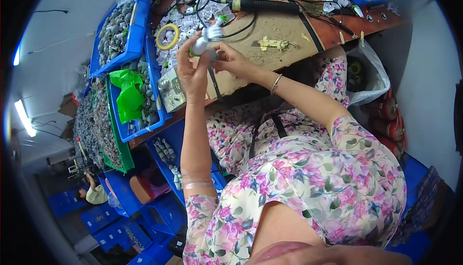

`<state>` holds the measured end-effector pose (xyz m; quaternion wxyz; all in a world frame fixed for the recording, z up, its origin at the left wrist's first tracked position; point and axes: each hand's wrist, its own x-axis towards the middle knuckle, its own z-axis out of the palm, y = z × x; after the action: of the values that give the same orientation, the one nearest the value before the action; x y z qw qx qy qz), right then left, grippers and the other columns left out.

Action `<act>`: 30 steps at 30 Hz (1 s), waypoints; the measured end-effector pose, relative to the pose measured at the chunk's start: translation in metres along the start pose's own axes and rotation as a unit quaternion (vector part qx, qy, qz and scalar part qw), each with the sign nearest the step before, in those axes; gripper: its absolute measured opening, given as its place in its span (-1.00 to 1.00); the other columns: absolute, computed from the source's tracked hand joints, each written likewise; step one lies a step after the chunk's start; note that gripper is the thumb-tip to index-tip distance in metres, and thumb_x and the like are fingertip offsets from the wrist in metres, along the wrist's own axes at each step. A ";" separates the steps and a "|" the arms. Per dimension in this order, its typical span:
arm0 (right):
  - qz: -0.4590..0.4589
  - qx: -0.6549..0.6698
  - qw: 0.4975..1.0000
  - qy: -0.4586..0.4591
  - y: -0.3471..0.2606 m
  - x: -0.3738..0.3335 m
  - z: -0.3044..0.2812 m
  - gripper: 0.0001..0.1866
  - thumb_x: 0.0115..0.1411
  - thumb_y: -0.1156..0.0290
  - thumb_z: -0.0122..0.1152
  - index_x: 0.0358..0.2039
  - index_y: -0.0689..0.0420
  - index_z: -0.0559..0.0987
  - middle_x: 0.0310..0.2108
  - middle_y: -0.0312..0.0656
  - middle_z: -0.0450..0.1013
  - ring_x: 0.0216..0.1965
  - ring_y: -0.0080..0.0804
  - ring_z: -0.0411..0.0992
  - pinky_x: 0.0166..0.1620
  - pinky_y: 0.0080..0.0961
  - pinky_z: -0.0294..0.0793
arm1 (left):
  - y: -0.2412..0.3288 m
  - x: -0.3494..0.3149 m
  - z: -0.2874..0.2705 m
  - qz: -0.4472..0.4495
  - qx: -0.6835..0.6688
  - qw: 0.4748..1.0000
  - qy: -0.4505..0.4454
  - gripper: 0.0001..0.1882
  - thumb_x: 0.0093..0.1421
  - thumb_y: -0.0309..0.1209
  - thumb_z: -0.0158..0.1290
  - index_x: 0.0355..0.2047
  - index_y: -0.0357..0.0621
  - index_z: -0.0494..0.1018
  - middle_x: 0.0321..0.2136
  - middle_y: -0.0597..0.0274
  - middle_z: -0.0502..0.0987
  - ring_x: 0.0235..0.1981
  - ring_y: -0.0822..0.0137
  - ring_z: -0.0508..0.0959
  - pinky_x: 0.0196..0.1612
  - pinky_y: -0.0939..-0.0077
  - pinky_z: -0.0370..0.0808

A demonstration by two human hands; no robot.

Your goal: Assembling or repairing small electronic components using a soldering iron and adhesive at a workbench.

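My left hand [191, 69] is raised over the near edge of the workbench, its fingers closed round a white plastic part [200, 44] with green bits. A blurred white and green end sticks up above the fingers. From the right, my right hand [235, 63] meets it, thumb and fingers pinched on a grey rounded piece [211, 53] against the white part. Whether the two pieces are joined I cannot tell. Under the hands lies a worn cardboard sheet [289, 31]. A roll of yellow tape [157, 37] rests on loose white parts, left of my left hand.
A black rod-shaped tool [267, 6] with a cable lies across the bench. Blue trays [139, 31] of grey parts stand at left, one holding a green bag [127, 93]. A white bag [376, 74] hangs at right. Another person [96, 195] is far off at lower left.
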<state>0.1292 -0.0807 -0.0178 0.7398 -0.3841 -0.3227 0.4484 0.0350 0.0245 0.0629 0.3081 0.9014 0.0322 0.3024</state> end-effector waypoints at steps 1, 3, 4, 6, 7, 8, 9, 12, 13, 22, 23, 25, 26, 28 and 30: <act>-0.035 -0.111 0.993 0.027 -0.006 -0.002 0.000 -0.43 0.21 0.28 0.33 0.14 0.10 0.28 -0.12 -0.26 0.43 -0.16 -0.58 0.43 -0.07 -0.56 0.43 | 0.000 -0.001 0.007 -0.059 -0.206 0.975 0.062 -0.50 0.28 -0.58 0.07 0.20 -0.12 0.22 0.14 0.01 0.42 0.17 0.21 0.41 0.21 0.35 0.34; -0.091 -0.193 0.976 0.053 -0.017 -0.006 0.002 -0.45 0.18 0.28 0.36 0.09 0.08 0.32 -0.15 -0.26 0.42 -0.18 -0.57 0.42 -0.14 -0.52 0.44 | -0.001 -0.004 0.013 -0.141 -0.428 0.881 0.143 -0.57 0.33 -0.53 0.03 0.16 -0.17 0.19 0.14 0.04 0.39 0.16 0.17 0.44 0.17 0.33 0.42; -0.086 -0.194 0.976 0.049 -0.019 -0.007 0.002 -0.45 0.18 0.28 0.36 0.09 0.08 0.32 -0.15 -0.26 0.42 -0.18 -0.57 0.42 -0.14 -0.52 0.44 | -0.004 -0.009 0.014 -0.144 -0.428 0.880 0.148 -0.57 0.33 -0.53 0.03 0.16 -0.17 0.19 0.14 0.04 0.39 0.16 0.17 0.44 0.17 0.33 0.42; -0.126 -0.325 0.934 0.079 -0.022 -0.010 -0.010 -0.49 0.15 0.22 0.39 0.02 0.10 0.39 -0.17 -0.22 0.42 -0.19 -0.43 0.44 -0.12 -0.44 0.44 | -0.015 -0.017 0.017 -0.199 -0.537 0.807 0.146 -0.61 0.38 -0.48 -0.04 0.17 -0.18 0.17 0.10 0.08 0.41 0.13 0.16 0.46 0.11 0.27 0.49; -0.198 -0.436 0.872 0.098 -0.017 -0.010 -0.022 -0.53 0.14 0.16 0.38 -0.03 0.09 0.45 -0.18 -0.17 0.43 -0.18 -0.29 0.47 -0.10 -0.38 0.45 | -0.015 -0.020 0.022 -0.234 -0.531 0.800 0.153 -0.65 0.41 -0.44 -0.08 0.15 -0.18 0.18 0.03 0.13 0.43 0.07 0.20 0.51 0.06 0.24 0.54; -0.191 -0.437 0.874 0.090 -0.018 -0.012 -0.028 -0.53 0.14 0.16 0.38 -0.03 0.09 0.45 -0.18 -0.17 0.43 -0.18 -0.29 0.47 -0.10 -0.38 0.45 | -0.024 -0.028 0.025 -0.243 -0.544 0.789 0.146 -0.67 0.41 -0.44 -0.09 0.14 -0.19 0.19 0.02 0.14 0.45 0.01 0.24 0.54 0.04 0.28 0.54; -0.207 -0.458 0.859 0.094 -0.018 -0.014 -0.034 -0.52 0.14 0.13 0.38 -0.04 0.09 0.45 -0.17 -0.15 0.45 -0.18 -0.25 0.48 -0.10 -0.37 0.45 | -0.033 -0.037 0.029 -0.262 -0.548 0.781 0.142 -0.68 0.41 -0.43 -0.09 0.13 -0.19 0.21 0.01 0.14 0.47 -0.02 0.25 0.56 0.03 0.28 0.55; -0.158 -0.455 0.872 0.086 -0.034 -0.021 -0.040 -0.53 0.15 0.10 0.36 -0.04 0.08 0.46 -0.15 -0.10 0.49 -0.15 -0.22 0.50 -0.11 -0.35 0.46 | -0.039 -0.054 0.039 -0.325 -0.559 0.752 0.125 -0.70 0.41 -0.39 -0.08 0.10 -0.20 0.27 -0.03 0.12 0.51 -0.07 0.26 0.58 -0.03 0.32 0.58; -0.100 -0.463 0.877 0.078 -0.039 -0.022 -0.040 -0.53 0.15 0.10 0.36 -0.04 0.07 0.46 -0.15 -0.10 0.49 -0.15 -0.21 0.51 -0.11 -0.35 0.46 | -0.039 -0.058 0.042 -0.363 -0.561 0.736 0.106 -0.70 0.42 -0.36 -0.06 0.08 -0.22 0.30 -0.06 0.11 0.53 -0.10 0.25 0.60 -0.08 0.35 0.60; -0.137 -0.586 0.797 -0.045 -0.037 -0.023 -0.070 -0.52 0.11 0.23 0.32 0.01 0.06 0.43 0.00 -0.10 0.38 0.00 -0.12 0.44 0.02 -0.30 0.45 | -0.030 -0.067 0.004 -0.491 -0.358 0.787 -0.103 -0.63 0.36 -0.25 0.05 0.03 -0.27 0.40 -0.22 0.09 0.65 -0.42 0.36 0.66 -0.47 0.55 0.56; -0.133 -0.588 0.796 -0.048 -0.037 -0.025 -0.070 -0.52 0.11 0.23 0.32 0.01 0.06 0.43 0.00 -0.10 0.38 0.00 -0.12 0.44 0.02 -0.30 0.45 | -0.031 -0.068 0.003 -0.353 -0.159 0.917 -0.093 -0.67 0.31 -0.33 0.09 0.02 -0.22 0.42 -0.25 0.13 0.65 -0.41 0.32 0.65 -0.44 0.51 0.55; -0.097 -0.590 0.799 -0.059 -0.039 -0.031 -0.067 -0.52 0.07 0.44 0.26 0.04 0.05 0.40 0.01 -0.09 0.32 0.03 -0.05 0.41 0.02 -0.28 0.47 | -0.026 -0.054 0.001 -0.076 0.109 0.988 -0.084 -0.62 0.14 -0.52 0.16 0.00 -0.08 0.45 -0.31 0.20 0.62 -0.25 0.13 0.62 -0.22 0.37 0.54; -0.095 -0.592 0.798 -0.062 -0.038 -0.033 -0.064 -0.52 0.07 0.44 0.26 0.04 0.05 0.40 0.01 -0.09 0.32 0.03 -0.05 0.41 0.02 -0.28 0.47 | -0.024 -0.045 0.003 -0.079 0.107 0.988 -0.081 -0.62 0.14 -0.52 0.16 0.00 -0.08 0.45 -0.31 0.20 0.62 -0.25 0.13 0.62 -0.22 0.37 0.54; -0.117 -0.597 0.792 -0.053 -0.038 -0.036 -0.058 -0.47 0.01 0.64 0.16 0.04 0.03 0.39 -0.03 -0.07 0.30 0.00 0.01 0.42 0.00 -0.24 0.50 | -0.024 -0.029 0.012 0.112 0.171 0.977 -0.060 -0.61 0.11 -0.53 0.16 -0.02 -0.09 0.45 -0.29 0.17 0.58 -0.13 0.01 0.54 -0.06 0.26 0.49; -0.147 -0.620 0.769 -0.042 -0.038 -0.040 -0.050 -0.45 -0.01 0.72 0.16 0.02 0.03 0.40 -0.03 -0.08 0.30 -0.03 0.01 0.44 -0.05 -0.21 0.52 | -0.027 -0.026 0.015 0.093 0.132 0.982 -0.097 -0.58 0.07 -0.54 0.18 -0.02 -0.09 0.45 -0.20 0.13 0.55 -0.10 0.00 0.50 -0.02 0.18 0.45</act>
<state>0.1707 -0.1430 -0.0155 0.3832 -0.6879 -0.6142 0.0526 0.0260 0.0320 0.0238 0.1588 0.9583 -0.0418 0.2337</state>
